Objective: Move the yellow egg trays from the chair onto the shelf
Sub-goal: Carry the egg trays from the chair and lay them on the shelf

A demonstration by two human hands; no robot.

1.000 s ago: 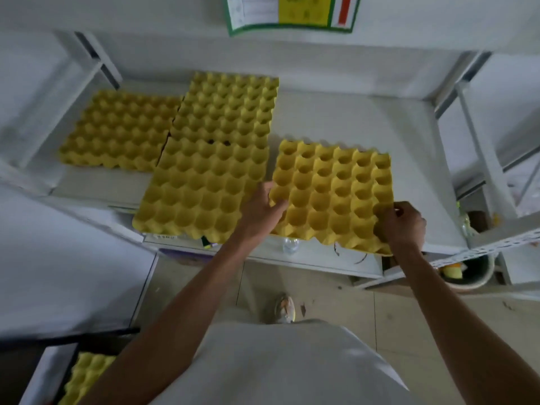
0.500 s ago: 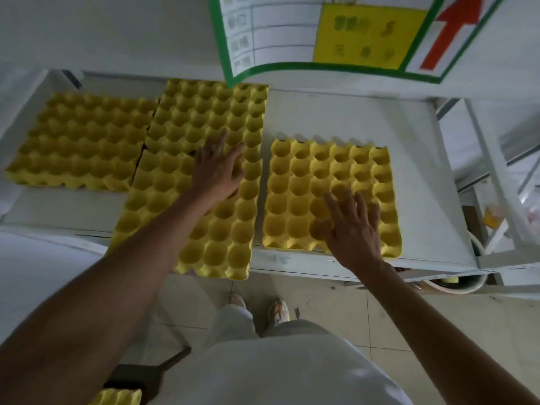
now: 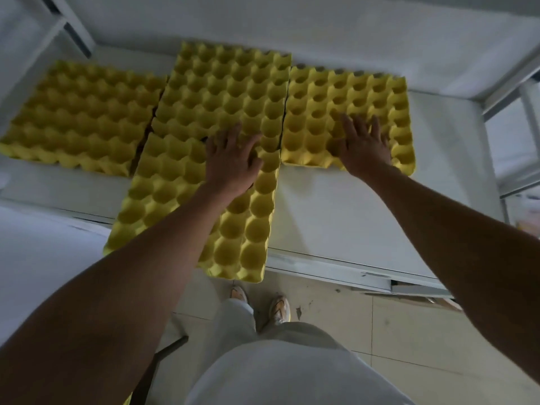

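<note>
Several yellow egg trays lie on the white shelf (image 3: 365, 217). The right tray (image 3: 344, 92) sits deep on the shelf, and my right hand (image 3: 363, 147) presses flat on its near part with fingers spread. The front middle tray (image 3: 181, 200) overhangs the shelf's front edge; my left hand (image 3: 233, 159) lies flat on it where it meets the back middle tray (image 3: 228, 83). A left tray (image 3: 79, 115) lies beside them, touched by neither hand.
Metal shelf uprights stand at the far left (image 3: 73, 27) and right (image 3: 508, 86). Below the shelf is tiled floor (image 3: 409, 340) with my shoes (image 3: 277, 308). A dark chair edge (image 3: 163, 349) shows at bottom left.
The right tray has slid deeper onto the shelf, up against the middle trays, under my flat right hand. My left hand stays flat on the middle trays. The view has tilted down.
</note>
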